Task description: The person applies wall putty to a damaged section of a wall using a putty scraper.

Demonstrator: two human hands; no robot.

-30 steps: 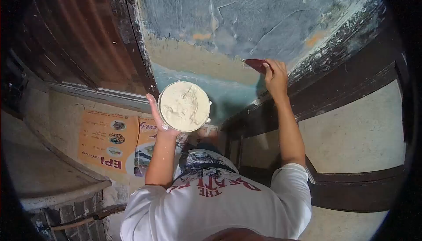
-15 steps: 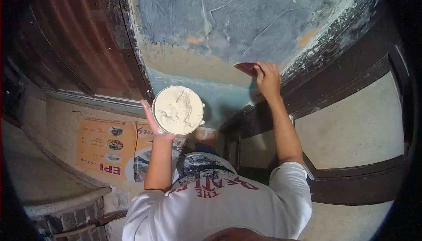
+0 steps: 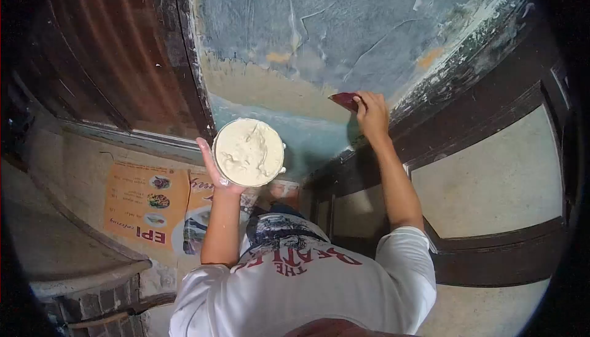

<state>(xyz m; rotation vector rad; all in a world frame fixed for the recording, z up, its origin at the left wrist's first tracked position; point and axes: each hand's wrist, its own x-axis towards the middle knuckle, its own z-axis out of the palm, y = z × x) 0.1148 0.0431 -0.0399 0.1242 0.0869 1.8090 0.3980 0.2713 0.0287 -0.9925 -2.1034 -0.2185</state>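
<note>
My left hand (image 3: 214,166) supports a round tub of cream-coloured putty (image 3: 249,152) from its left side and below. The thumb sticks up along the rim, and pale smears show on the skin and the tub's edge. In my right hand (image 3: 372,116) is a dark red putty scraper (image 3: 345,100), its blade at the wall (image 3: 264,88) in front of me. Grey-blue filler covers the wall's upper part, with a beige band and then teal paint below. Raised ridges and a few orange patches mark the grey area.
A dark wooden frame with reddish-brown panels (image 3: 117,48) stands to the left. On the right is dark framing with pale panels (image 3: 488,171). An orange printed banner (image 3: 144,205) lies on the floor at lower left, near a ledge (image 3: 92,278).
The view has shifted slightly, so the wall and door frame sit a little further right. Both hands keep their holds on the tub and scraper; the right hand is almost in place.
</note>
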